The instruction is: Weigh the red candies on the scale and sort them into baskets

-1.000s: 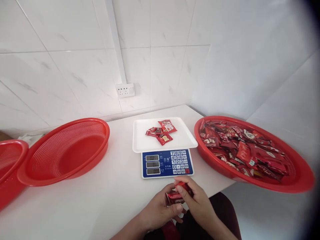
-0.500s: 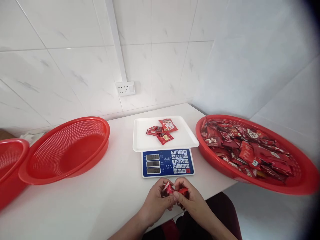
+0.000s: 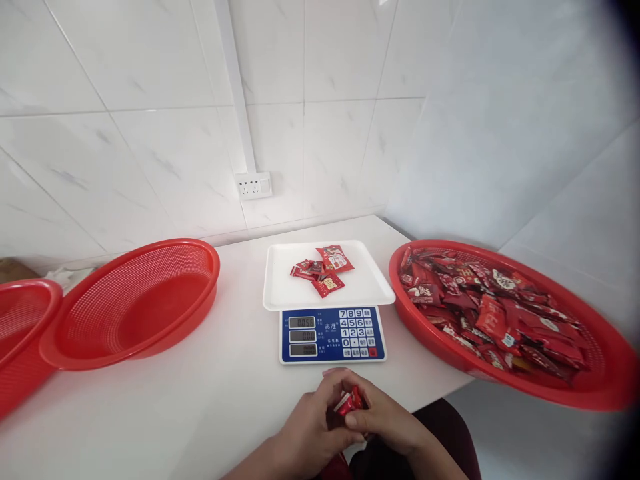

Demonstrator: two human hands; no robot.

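Observation:
My left hand (image 3: 309,430) and my right hand (image 3: 387,417) are together in front of the scale, fingers curled around small red snack packets (image 3: 350,402). The right thumb presses on a packet, while the left fingers close round from the other side and partly hide it. How many packets are between the hands I cannot tell. Just beyond stands a blue digital scale (image 3: 333,339) with a white weighing tray (image 3: 280,283). Several red packets (image 3: 329,285) lie loosely on that tray.
To the right, a large red basket (image 3: 425,333) holds a heap of red packets (image 3: 493,313). Two red perforated baskets stand at left, the nearer-to-middle basket (image 3: 150,293) and another basket (image 3: 23,333) at the edge. A wall socket (image 3: 254,186) is behind the white table (image 3: 200,407).
The hands have drawn closer together and overlap more, moving slightly toward me with the packets. The view has tilted up a little. Packets on the tray look unchanged.

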